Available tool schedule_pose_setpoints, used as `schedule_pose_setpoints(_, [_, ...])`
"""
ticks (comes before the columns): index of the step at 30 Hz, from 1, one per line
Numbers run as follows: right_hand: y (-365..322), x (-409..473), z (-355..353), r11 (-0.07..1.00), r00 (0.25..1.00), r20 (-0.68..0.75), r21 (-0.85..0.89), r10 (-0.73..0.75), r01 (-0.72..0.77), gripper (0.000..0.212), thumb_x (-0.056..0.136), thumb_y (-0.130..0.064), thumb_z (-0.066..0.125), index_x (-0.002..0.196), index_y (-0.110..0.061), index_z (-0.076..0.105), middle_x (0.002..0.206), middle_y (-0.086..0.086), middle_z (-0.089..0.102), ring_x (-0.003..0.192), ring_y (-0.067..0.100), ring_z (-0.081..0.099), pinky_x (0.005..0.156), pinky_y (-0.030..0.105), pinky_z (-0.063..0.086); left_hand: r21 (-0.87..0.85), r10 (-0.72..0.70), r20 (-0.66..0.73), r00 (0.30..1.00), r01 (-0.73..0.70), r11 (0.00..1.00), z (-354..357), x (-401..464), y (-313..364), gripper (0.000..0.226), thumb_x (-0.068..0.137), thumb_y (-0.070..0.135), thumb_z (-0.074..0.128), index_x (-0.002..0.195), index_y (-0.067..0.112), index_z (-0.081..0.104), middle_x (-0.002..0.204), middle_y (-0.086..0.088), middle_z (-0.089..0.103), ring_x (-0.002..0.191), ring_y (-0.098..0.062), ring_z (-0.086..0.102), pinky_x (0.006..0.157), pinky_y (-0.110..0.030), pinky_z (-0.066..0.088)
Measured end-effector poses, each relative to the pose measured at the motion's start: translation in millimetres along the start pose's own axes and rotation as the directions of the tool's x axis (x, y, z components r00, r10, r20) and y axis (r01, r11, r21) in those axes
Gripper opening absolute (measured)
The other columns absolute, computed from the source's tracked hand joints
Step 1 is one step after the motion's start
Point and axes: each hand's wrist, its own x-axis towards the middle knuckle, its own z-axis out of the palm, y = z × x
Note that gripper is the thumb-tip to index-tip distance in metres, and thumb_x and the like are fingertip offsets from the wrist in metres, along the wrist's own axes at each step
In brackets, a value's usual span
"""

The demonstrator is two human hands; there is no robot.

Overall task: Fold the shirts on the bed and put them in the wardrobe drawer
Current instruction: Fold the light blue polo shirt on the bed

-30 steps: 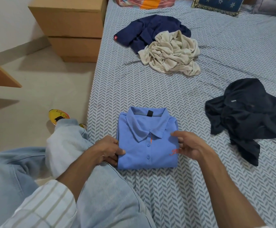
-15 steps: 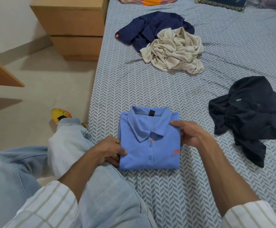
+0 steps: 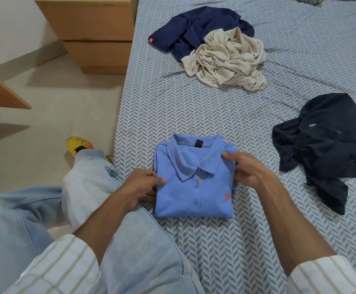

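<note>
The folded blue polo shirt (image 3: 194, 183) is lying on the bed (image 3: 257, 240) at lower centre of the frame, collar toward the top. The left hand (image 3: 140, 187) is pinching its left edge and the right hand (image 3: 250, 168) its upper right edge, so the shirt is sitting squarely between both grips, ready for lifting.

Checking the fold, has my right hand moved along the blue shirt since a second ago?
Yes. The right hand slid from the logo up to the blue shirt's collar.
</note>
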Motion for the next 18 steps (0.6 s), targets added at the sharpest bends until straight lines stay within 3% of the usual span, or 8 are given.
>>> schedule_pose_setpoints(3, [0.0, 5.2, 4.0, 1.000, 1.000, 0.018, 0.001, -0.009, 0.009, 0.025, 0.095, -0.020, 0.066, 0.115, -0.005, 0.070, 0.112, 0.014, 0.074, 0.098, 0.031, 0.071, 0.074, 0.042, 0.057, 0.014, -0.032, 0.018, 0.999, 0.031, 0.999, -0.5, -0.7, -0.5, 0.012, 0.088, 0.008, 0.072, 0.082, 0.004, 0.062, 0.082, -0.016, 0.076, 0.063, -0.027, 0.072, 0.054, -0.031, 0.055])
schedule_pose_setpoints(8, [3.1, 10.7, 7.6, 0.997, 0.998, -0.038, -0.038, 0.059, -0.060, 0.023, 0.096, -0.023, 0.066, 0.110, -0.006, 0.070, 0.108, 0.012, 0.075, 0.093, 0.028, 0.070, 0.069, 0.039, 0.056, 0.053, -0.047, -0.015, 0.999, 0.048, 0.997, -1.5, 4.3, -2.4, 0.012, 0.088, 0.010, 0.071, 0.080, 0.006, 0.063, 0.081, -0.017, 0.074, 0.062, -0.028, 0.068, 0.064, -0.039, 0.060])
schedule_pose_setpoints(11, [3.1, 11.9, 5.0, 0.997, 0.998, -0.033, -0.045, 0.055, -0.057, 0.026, 0.095, -0.025, 0.067, 0.112, -0.006, 0.070, 0.107, 0.012, 0.075, 0.095, 0.029, 0.071, 0.068, 0.039, 0.057, -0.001, -0.023, -0.061, 0.998, 0.023, 1.000, 0.0, 5.7, -0.4, 0.019, 0.087, 0.021, 0.077, 0.083, 0.004, 0.069, 0.075, -0.013, 0.074, 0.053, -0.023, 0.066, 0.050, -0.030, 0.053])
schedule_pose_setpoints(13, [3.9, 12.4, 3.5, 0.997, 0.997, -0.042, -0.052, 0.059, -0.061, 0.026, 0.094, -0.025, 0.069, 0.112, -0.006, 0.070, 0.107, 0.012, 0.075, 0.097, 0.030, 0.071, 0.068, 0.039, 0.058, -0.025, 0.017, -0.134, 0.991, -0.021, 0.999, 1.2, 8.8, 2.5, 0.020, 0.087, 0.021, 0.077, 0.080, 0.004, 0.069, 0.074, -0.014, 0.073, 0.050, -0.021, 0.063, 0.048, -0.027, 0.052])
schedule_pose_setpoints(15, [3.2, 12.7, 1.1, 0.994, 0.996, -0.093, -0.105, 0.010, -0.020, 0.021, 0.093, -0.023, 0.071, 0.104, -0.005, 0.070, 0.100, 0.011, 0.074, 0.089, 0.030, 0.070, 0.063, 0.037, 0.057, -0.015, 0.033, -0.183, 0.983, -0.036, 0.999, -0.1, 12.5, 4.9, 0.018, 0.086, 0.016, 0.077, 0.080, 0.002, 0.069, 0.073, -0.017, 0.072, 0.052, -0.023, 0.061, 0.053, -0.030, 0.054])
schedule_pose_setpoints(18, [7.4, 14.8, -8.1, 0.968, 0.953, -0.247, -0.217, -0.177, 0.124, 0.014, 0.088, -0.016, 0.073, 0.088, -0.005, 0.065, 0.084, 0.017, 0.066, 0.067, 0.026, 0.063, 0.053, 0.035, 0.053, 0.048, 0.064, -0.277, 0.959, -0.053, 0.997, -1.5, 15.6, 1.7, 0.013, 0.081, 0.010, 0.075, 0.077, 0.000, 0.069, 0.073, -0.019, 0.072, 0.052, -0.022, 0.061, 0.058, -0.034, 0.053])
